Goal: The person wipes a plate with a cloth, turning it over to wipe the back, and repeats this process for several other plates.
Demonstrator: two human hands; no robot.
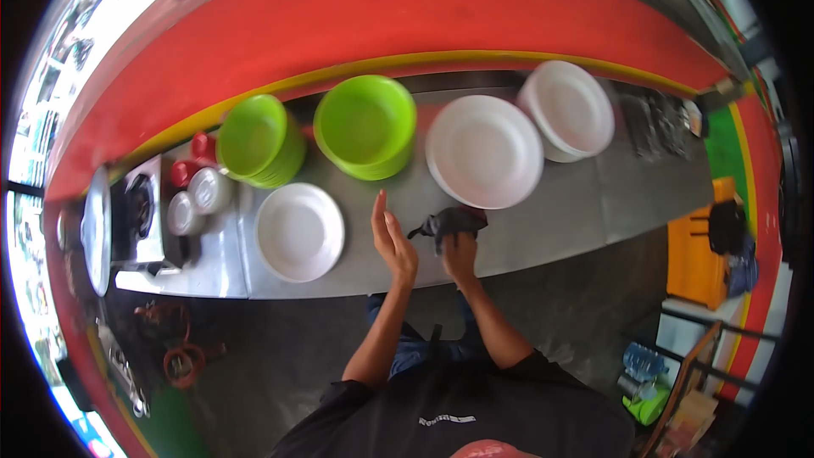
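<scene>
My right hand (459,256) grips a dark grey cloth (454,222) on the steel counter (373,267), just below a stack of white bowls (485,151). Held out with its fingers straight, my left hand (393,242) has nothing in it and is over the counter to the left of the cloth. Farther left lies a white plate or shallow bowl (300,232). Behind my left hand stands a stack of green bowls (366,127), with a second green stack (259,141) to its left.
Another white bowl stack (566,110) stands at the back right, near plastic-wrapped items (657,125). Small white containers (209,191) and red cups (184,172) sit on the left beside a stove (144,212). A red wall (407,13) runs behind. An orange chair (695,256) is at right.
</scene>
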